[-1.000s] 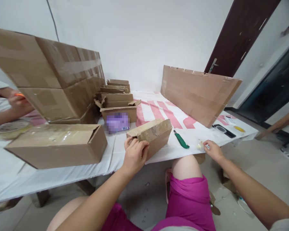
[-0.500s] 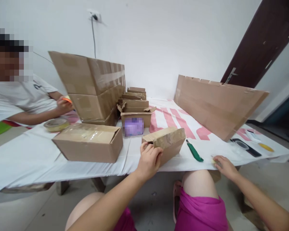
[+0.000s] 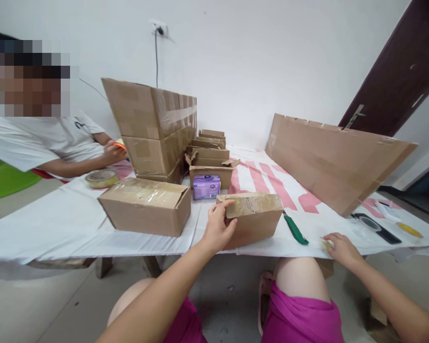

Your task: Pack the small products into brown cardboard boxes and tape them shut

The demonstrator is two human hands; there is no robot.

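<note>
My left hand (image 3: pixel 219 226) grips the left end of a small cardboard box (image 3: pixel 255 226), its fingers over the top edge and its thumb against the front side. Brown tape with some print covers the box's top, and its long side faces me near the table's front edge. To the right, my right hand (image 3: pixel 343 248) has its fingertips closed on a small pale crumpled scrap (image 3: pixel 327 244) that looks like tape. Between the box and that hand lies a green utility knife (image 3: pixel 295 228). Behind the box stands a purple packet (image 3: pixel 206 187).
A taped cardboard box (image 3: pixel 145 209) sits at left, with a tape roll (image 3: pixel 102 178) behind it. Stacked cartons (image 3: pixel 143 116), open boxes (image 3: pixel 210 166) and a big cardboard sheet (image 3: pixel 336 159) stand farther back. A phone (image 3: pixel 386 232) lies at right. A co-worker (image 3: pixel 57 147) sits at left.
The small box has turned from an angled position so its long side faces me. My left fingers have shifted on its end. The view has swung slightly left; my right hand stays by the scrap.
</note>
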